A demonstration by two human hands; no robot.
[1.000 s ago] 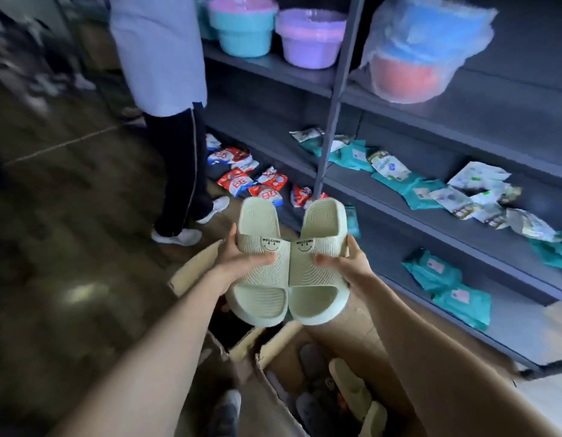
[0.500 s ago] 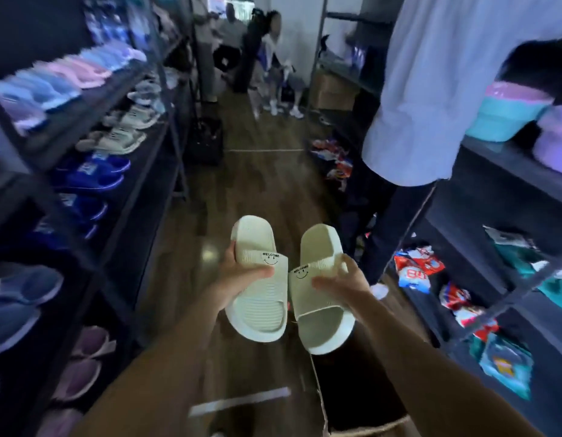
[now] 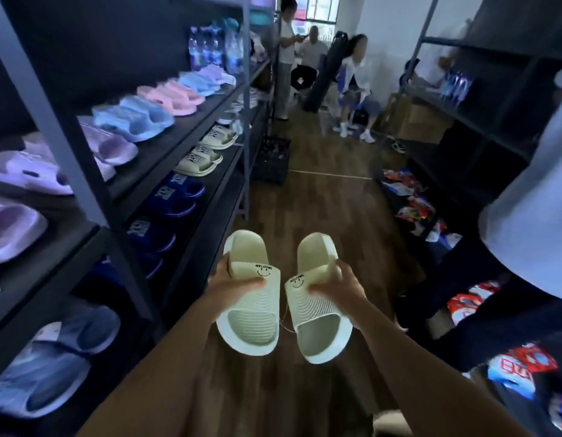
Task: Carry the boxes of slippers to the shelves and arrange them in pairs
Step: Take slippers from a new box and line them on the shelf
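While facing the shelves [image 3: 166, 152], both hands grip pale green slippers: left hand [image 3: 234, 287] one slipper [image 3: 251, 313], right hand [image 3: 339, 287] the other [image 3: 317, 323].

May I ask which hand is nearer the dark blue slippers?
Left. The left hand, gripping a green slipper, is right of the dark blue slippers; the right hand, gripping the other, is farther right.

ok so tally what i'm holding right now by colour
pale green slippers: 2, the left slipper gripped by the left hand, the right slipper gripped by the right hand
any other colour: 0
total: 2
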